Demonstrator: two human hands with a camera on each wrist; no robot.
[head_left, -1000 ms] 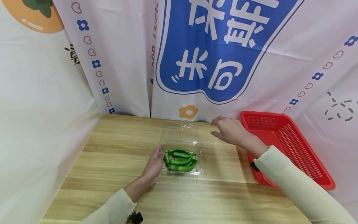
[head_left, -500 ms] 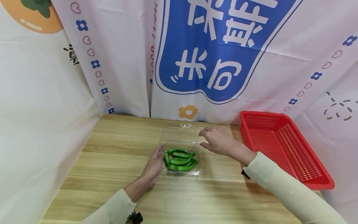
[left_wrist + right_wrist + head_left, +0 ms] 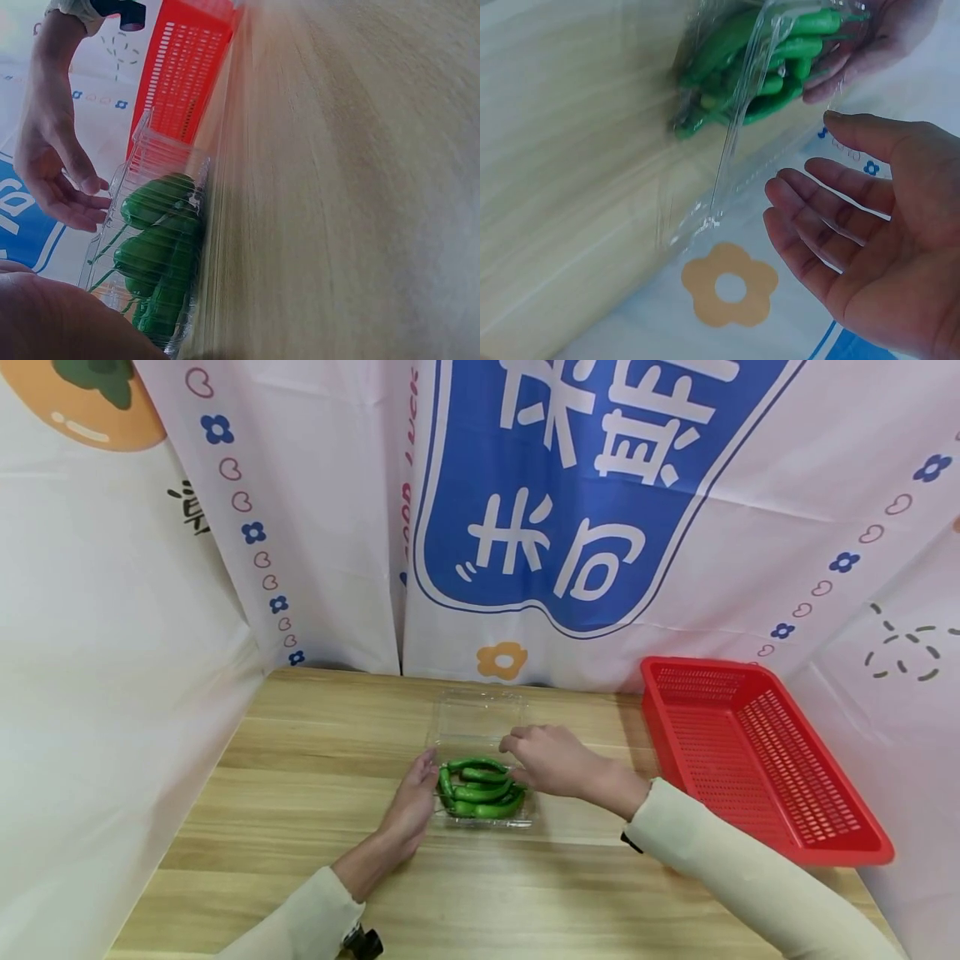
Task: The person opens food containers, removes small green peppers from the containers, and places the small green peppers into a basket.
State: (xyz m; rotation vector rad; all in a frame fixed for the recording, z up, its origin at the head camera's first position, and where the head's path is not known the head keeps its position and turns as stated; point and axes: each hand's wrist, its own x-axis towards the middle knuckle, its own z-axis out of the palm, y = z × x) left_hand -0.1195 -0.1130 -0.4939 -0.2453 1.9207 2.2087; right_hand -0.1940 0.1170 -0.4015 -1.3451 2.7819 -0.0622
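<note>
Several green chili peppers lie in a clear plastic clamshell box, its lid folded back toward the wall. My left hand rests along the box's left side with the fingers fairly straight. Over the box's right edge hovers my right hand, fingers loosely bent and the thumb apart. In the right wrist view, nothing sits between the fingers of my right hand. The left wrist view shows the peppers through the clear wall, with part of my left hand at the lower corner.
A red perforated basket stands at the right of the wooden table, with no items visible inside. Printed white cloth hangs behind the table and along both sides. The table's left edge runs beside the cloth.
My right hand has moved left and toward me, from beside the red basket to above the peppers' box. The left hand, box and peppers stay in place.
</note>
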